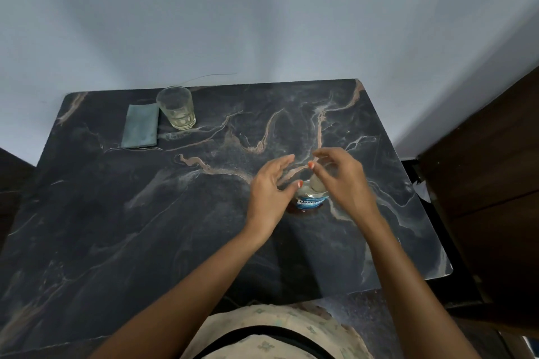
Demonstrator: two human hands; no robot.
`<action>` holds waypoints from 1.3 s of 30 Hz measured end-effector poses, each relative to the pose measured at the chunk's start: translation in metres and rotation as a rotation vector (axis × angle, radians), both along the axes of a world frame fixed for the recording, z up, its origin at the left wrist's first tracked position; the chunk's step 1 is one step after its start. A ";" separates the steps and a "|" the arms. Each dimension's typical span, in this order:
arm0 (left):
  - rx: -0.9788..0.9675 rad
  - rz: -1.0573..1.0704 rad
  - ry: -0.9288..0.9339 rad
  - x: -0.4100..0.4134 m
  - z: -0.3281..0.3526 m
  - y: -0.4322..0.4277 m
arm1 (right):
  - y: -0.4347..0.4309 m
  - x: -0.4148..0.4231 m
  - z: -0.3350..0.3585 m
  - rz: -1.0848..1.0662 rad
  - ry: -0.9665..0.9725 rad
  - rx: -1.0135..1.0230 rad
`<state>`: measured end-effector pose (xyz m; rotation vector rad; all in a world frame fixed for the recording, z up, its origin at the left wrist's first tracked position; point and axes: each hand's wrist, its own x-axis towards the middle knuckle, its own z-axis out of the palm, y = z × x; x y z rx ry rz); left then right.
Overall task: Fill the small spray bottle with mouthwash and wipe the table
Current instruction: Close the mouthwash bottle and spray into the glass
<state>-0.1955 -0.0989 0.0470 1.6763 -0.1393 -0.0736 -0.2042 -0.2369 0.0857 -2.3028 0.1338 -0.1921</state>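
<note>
A mouthwash bottle (309, 200) with a blue-and-white label stands on the dark marbled table (145, 213), seen from above between my two hands. My left hand (269, 192) is at its left side with fingers spread and the thumb tip at the bottle's shoulder. My right hand (342, 181) hovers over its right side with curled fingers. Under the right hand, a blurred pale round piece (316, 183) sits at the bottle's top. I cannot tell whether my fingers grip it. No small spray bottle is clearly visible.
A drinking glass (176, 108) with a little pale liquid stands at the back left. A folded grey-green cloth (141, 126) lies beside it. A wall runs behind the table, and dark wooden furniture (490, 183) stands close to its right edge.
</note>
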 end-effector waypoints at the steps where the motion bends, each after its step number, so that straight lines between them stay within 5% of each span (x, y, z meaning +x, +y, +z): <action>1: -0.008 0.017 -0.020 0.005 0.003 0.006 | 0.000 0.007 0.003 0.011 0.006 -0.006; 15: 0.131 0.282 -0.002 0.103 -0.033 0.121 | 0.081 0.169 -0.012 0.586 0.325 -0.328; 27: 0.180 0.400 0.109 0.193 -0.085 0.199 | 0.170 0.261 -0.082 0.465 0.374 -0.061; 39: 0.117 0.144 0.240 0.260 -0.092 0.219 | 0.208 0.299 -0.103 0.494 0.373 0.065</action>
